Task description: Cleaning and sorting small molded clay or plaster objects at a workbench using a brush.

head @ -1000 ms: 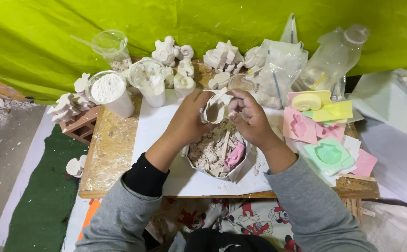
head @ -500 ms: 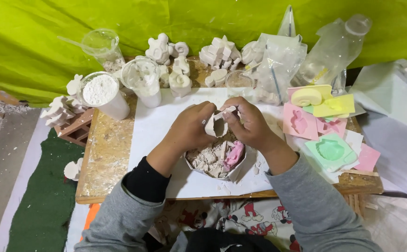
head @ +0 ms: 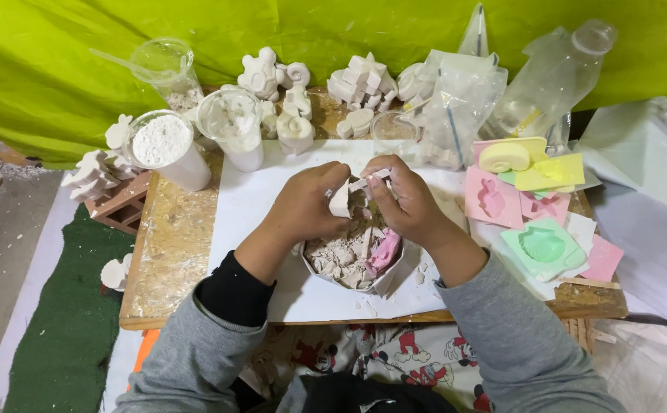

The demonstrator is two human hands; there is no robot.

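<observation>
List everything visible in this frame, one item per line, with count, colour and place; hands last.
plaster piece: one, white, held between both hands above the bowl
bowl: one, pale, table centre, holding plaster scraps and a pink bit
cups: three, clear, back left, holding white powder
plaster figures: many, white, along the back
moulds: several, pink, yellow, green, right side
plastic bags: a few, clear, back right
table: one, wooden, partly covered by a white sheet
left hand: gripping the piece
right hand: gripping the piece
</observation>
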